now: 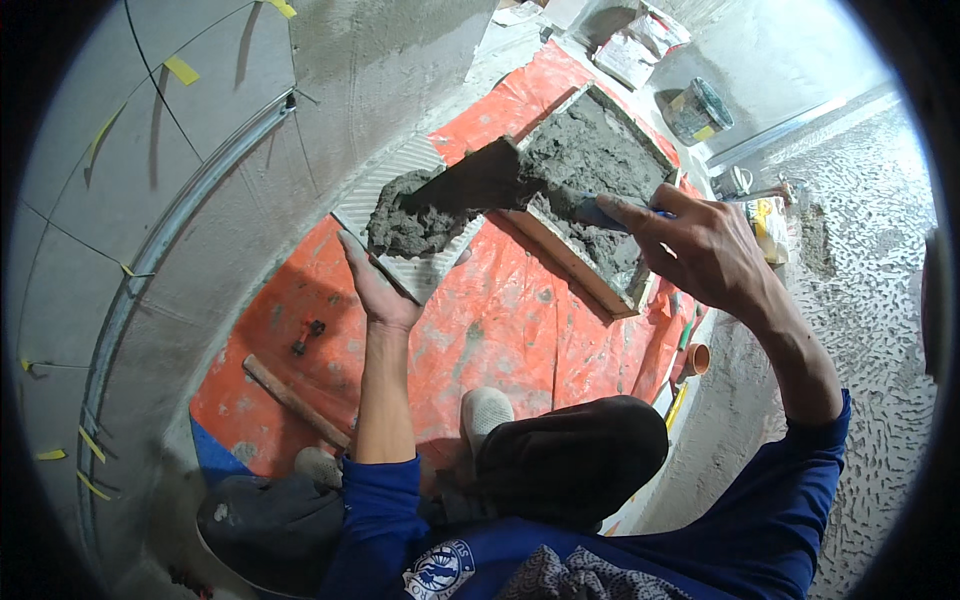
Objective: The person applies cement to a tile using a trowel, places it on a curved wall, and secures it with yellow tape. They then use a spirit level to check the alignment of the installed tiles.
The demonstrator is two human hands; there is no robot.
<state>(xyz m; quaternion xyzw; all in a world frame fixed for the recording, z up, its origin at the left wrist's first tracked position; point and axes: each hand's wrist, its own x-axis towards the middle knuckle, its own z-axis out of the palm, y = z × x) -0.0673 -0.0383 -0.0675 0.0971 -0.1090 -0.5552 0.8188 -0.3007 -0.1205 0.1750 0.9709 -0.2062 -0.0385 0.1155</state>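
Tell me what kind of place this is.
Likely a room being tiled: left hand holds a tile loaded with mortar, right hand a trowel, beside a mortar box and tiled wall.

At frame centre, a mortar heap (412, 222) lies on a tile (400, 200); the mortar tray (580, 265) sits to its right, a hammer (292, 400) lower left.

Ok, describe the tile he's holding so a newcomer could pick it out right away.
Start at the orange sheet on the floor. Above its middle, the left hand props up a pale tile, back side up. Unlike the wall tiles, it is ridged and carries a lump of grey mortar.
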